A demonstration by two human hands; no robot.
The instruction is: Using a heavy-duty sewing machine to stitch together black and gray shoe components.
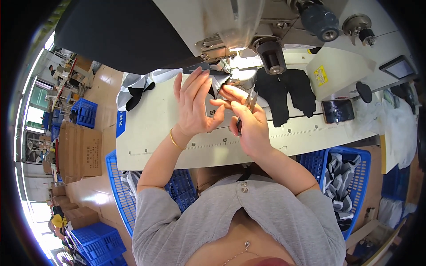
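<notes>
My left hand (193, 106) is held up over the sewing table (168, 146), its fingers stretched out and its thumb apart, with nothing in it. Beside it, my right hand (254, 128) is closed round a small pair of scissors (252, 100), blades pointing away from me. Its extended fingers reach toward a grey-and-black fabric piece (218, 83) at the needle area of the sewing machine (237, 44). My left hand partly hides that fabric. Black fabric pieces (284, 95) lie just right of my right hand.
Grey, white and black cloth (135, 88) lies at the table's left end. A phone (338, 111) rests at the right, near clear plastic wrapping (395, 119). Blue baskets (361, 190) with cut fabric stand below the table edge. A cardboard box (82, 153) stands on the floor at left.
</notes>
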